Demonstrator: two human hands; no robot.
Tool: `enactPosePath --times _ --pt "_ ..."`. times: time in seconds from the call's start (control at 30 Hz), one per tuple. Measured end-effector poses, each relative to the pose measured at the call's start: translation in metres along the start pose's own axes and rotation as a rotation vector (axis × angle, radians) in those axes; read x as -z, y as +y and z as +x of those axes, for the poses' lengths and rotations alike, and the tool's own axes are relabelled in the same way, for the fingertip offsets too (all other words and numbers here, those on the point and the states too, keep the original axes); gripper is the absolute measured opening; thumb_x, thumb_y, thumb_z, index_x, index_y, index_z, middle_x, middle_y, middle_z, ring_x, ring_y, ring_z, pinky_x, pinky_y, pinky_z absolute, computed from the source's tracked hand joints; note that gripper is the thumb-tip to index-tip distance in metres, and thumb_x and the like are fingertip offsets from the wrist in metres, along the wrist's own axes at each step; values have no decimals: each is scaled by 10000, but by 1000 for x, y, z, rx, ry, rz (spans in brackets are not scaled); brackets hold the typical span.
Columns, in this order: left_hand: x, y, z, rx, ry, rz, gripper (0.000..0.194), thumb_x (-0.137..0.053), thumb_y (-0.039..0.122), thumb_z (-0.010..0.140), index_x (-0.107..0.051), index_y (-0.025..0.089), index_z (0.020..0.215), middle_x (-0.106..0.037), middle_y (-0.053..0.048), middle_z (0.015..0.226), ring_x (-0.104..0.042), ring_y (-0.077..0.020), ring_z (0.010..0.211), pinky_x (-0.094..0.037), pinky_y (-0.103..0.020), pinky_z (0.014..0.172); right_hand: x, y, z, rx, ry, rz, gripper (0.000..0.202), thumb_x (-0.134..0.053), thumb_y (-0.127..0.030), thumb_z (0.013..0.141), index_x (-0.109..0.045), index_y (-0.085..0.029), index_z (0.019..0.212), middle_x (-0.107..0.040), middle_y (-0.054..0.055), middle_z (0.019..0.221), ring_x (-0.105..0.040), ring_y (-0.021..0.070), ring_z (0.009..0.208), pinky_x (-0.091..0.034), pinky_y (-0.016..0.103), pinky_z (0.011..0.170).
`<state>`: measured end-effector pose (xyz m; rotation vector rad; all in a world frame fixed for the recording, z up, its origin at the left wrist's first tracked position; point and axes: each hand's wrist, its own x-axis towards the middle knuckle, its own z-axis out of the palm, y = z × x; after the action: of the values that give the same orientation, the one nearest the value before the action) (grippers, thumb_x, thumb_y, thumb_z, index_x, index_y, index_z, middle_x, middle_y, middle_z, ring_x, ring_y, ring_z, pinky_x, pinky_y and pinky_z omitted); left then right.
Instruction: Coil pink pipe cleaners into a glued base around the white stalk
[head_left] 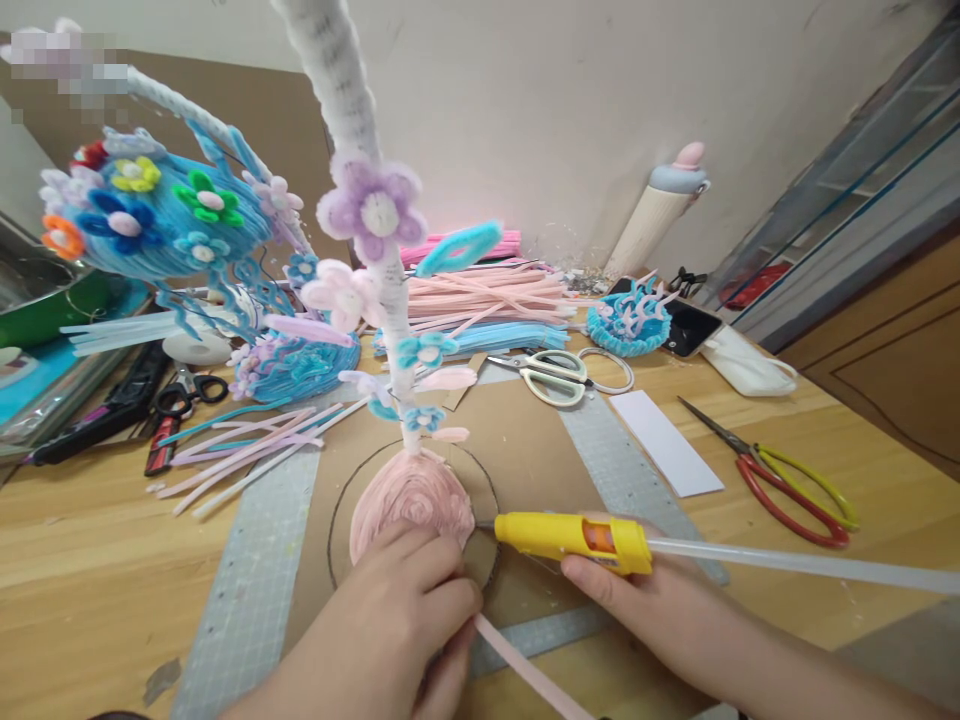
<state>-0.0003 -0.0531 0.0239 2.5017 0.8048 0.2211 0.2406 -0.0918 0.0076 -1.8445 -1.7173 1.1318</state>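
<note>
A pink coiled pipe-cleaner base (409,495) lies inside a circle drawn on the cardboard (536,450). From it rises a white wrapped stem (394,310) bearing fuzzy flowers, among them a purple flower (373,208). My left hand (409,600) is closed at the near edge of the coil, with a pink pipe cleaner (525,665) trailing from its fingers toward the bottom edge. My right hand (637,600) grips a yellow hot glue gun (555,535). Its nozzle points left, at the coil's right side; I cannot tell whether it touches. A clear glue stick (787,563) sticks out of its rear.
Bundled pink pipe cleaners (480,295) are piled at the back. White-handled scissors (555,375), red-and-yellow-handled scissors (787,485) and a white card (664,440) lie at the right. A blue flower-covered piece (172,220) hangs at the left above loose pipe cleaners (247,450). A bottle (649,220) stands behind.
</note>
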Motion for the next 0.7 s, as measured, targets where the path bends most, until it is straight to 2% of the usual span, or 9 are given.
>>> enactPosePath --times 0.2,0.33,0.4,0.53,0.63,0.7 --pt "-3 -1 -2 -15 2 -20 197 -434 104 823 -608 192 798 -558 -32 802 -499 -194 790 -419 -359 716 -4 -5 -5 84 -13 -76 288 -493 -491 831 -533 -235 705 -618 13 717 -580 184 647 -471 287 578" --pt "-1 1 -1 -15 13 -16 214 -418 103 834 -611 193 821 -564 -35 806 -506 -194 788 -420 -352 705 7 -15 -8 109 -59 -131 261 -532 -453 817 -500 -232 681 -607 6 709 -567 171 629 -448 269 556" --pt "0 2 -1 -21 18 -3 219 -414 103 837 -612 194 819 -566 -34 796 -507 -193 776 -416 -350 697 15 -17 -10 105 -34 -125 247 -534 -458 810 -547 -232 709 -644 28 756 -599 191 672 -463 272 554" --pt "1 1 -1 -71 42 34 225 -409 106 832 -614 197 811 -568 -32 768 -504 -196 746 -402 -350 665 27 -5 -5 124 149 -63 251 -489 -456 855 -621 -243 874 -686 36 868 -636 218 786 -516 298 677" --pt "0 0 -3 -98 92 45 224 -408 106 829 -610 196 797 -554 -32 740 -495 -195 722 -393 -349 642 31 11 13 196 285 -126 235 -495 -381 867 -590 -232 1023 -668 57 1009 -620 248 945 -506 345 810" --pt "0 0 -5 -98 140 37 221 -409 106 834 -610 193 804 -546 -36 745 -492 -195 723 -393 -345 635 34 21 29 297 300 -222 275 -508 -310 855 -555 -210 1107 -626 88 1118 -586 264 1038 -481 381 877"
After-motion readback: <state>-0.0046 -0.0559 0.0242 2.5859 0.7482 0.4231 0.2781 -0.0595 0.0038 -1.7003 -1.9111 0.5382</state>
